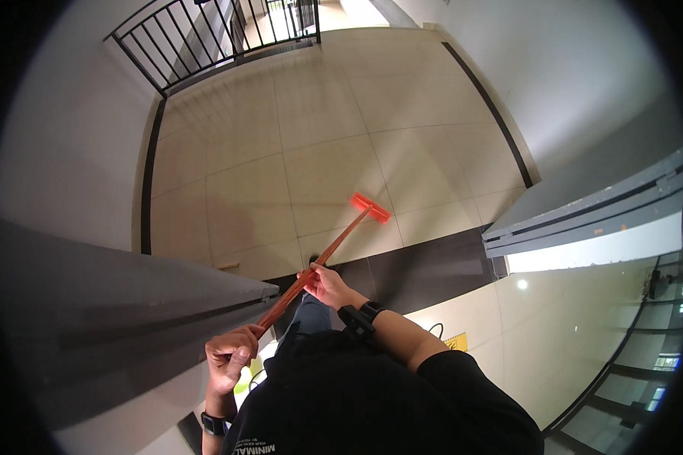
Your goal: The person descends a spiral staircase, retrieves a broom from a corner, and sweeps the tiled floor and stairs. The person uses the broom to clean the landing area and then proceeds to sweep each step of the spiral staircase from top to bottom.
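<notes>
A floor brush with an orange-red head lies angled away from me, its bristle side on or close to the beige tiles. Its long reddish-brown handle runs back towards my lower left. My left hand is wrapped around the upper end of the handle. Farther down, my right hand grips the shaft with the fingers curled round it. The brush head is beyond the dark threshold strip, over the landing floor.
Grey door leaves stand on the left and right. A black metal railing borders the far left. White walls with dark skirting flank the landing. A small yellowish piece lies by the left door. A yellow sign is behind my right arm.
</notes>
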Action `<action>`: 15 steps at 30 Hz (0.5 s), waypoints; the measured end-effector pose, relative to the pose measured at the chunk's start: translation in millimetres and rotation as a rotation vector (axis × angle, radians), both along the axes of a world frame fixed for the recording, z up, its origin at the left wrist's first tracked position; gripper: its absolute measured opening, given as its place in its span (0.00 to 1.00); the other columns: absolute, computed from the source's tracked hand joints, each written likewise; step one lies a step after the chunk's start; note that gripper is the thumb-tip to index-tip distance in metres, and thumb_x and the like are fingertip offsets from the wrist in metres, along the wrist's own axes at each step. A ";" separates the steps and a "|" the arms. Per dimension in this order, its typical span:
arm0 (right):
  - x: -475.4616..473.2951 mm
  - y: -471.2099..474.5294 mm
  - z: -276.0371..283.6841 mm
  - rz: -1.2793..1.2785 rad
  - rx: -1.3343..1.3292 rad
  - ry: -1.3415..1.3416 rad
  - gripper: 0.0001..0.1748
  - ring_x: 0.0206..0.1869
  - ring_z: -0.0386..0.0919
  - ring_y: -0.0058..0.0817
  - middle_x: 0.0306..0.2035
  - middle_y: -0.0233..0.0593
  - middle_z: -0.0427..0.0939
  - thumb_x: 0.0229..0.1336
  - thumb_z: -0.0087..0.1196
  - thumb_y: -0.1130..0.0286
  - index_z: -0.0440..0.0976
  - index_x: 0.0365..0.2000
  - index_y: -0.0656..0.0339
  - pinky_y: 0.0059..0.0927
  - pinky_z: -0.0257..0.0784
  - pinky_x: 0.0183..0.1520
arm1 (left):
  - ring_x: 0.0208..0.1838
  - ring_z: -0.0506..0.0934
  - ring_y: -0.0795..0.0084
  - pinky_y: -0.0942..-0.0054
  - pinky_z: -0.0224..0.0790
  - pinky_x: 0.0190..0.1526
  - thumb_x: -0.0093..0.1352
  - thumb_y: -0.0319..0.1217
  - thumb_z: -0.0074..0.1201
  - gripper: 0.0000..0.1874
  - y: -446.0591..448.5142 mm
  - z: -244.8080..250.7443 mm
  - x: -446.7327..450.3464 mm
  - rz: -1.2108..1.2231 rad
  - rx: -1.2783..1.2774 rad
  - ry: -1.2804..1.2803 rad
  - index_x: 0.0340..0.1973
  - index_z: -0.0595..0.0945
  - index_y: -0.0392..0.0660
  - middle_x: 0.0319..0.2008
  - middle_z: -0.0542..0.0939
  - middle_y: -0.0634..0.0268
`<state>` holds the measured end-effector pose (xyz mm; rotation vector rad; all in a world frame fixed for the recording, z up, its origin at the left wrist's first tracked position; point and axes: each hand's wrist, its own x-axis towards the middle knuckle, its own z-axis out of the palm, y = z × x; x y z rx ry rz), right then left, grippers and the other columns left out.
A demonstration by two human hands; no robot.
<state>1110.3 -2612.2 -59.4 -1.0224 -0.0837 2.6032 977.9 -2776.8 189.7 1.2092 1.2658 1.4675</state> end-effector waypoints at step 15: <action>-110.1 283.7 -34.6 0.006 0.003 -0.158 0.18 0.37 0.74 0.32 0.34 0.38 0.76 0.63 0.40 0.58 0.73 0.33 0.61 0.32 0.70 0.46 | 0.13 0.55 0.77 0.72 0.56 0.27 0.72 0.35 0.32 0.25 317.4 -13.4 -156.4 -0.005 0.040 -0.177 0.09 0.59 0.46 0.07 0.60 0.68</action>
